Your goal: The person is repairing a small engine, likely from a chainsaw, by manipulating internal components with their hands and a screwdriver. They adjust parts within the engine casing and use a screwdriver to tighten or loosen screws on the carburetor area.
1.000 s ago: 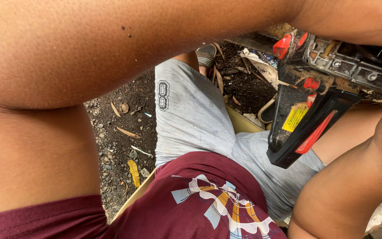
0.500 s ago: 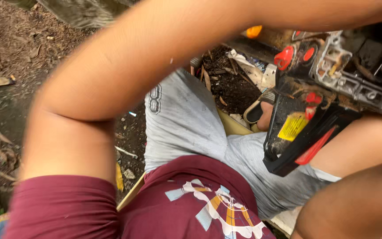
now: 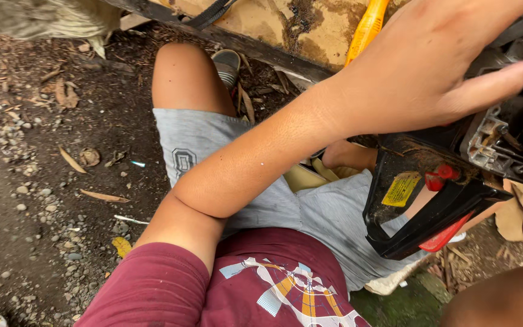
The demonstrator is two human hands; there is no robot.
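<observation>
Chainsaw [image 3: 455,181] on lap, under left hand [image 3: 431,66].

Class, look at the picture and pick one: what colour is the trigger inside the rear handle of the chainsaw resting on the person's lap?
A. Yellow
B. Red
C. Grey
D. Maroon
B: a red trigger shows inside the black rear handle of the chainsaw, below the left hand that rests on the saw's top.

chainsaw [image 3: 431,200] black, red trigger, yellow sticker | shorts [image 3: 213,145] grey | shirt [image 3: 261,284] maroon, white-orange print | ground [image 3: 25,181] dark brown
</observation>
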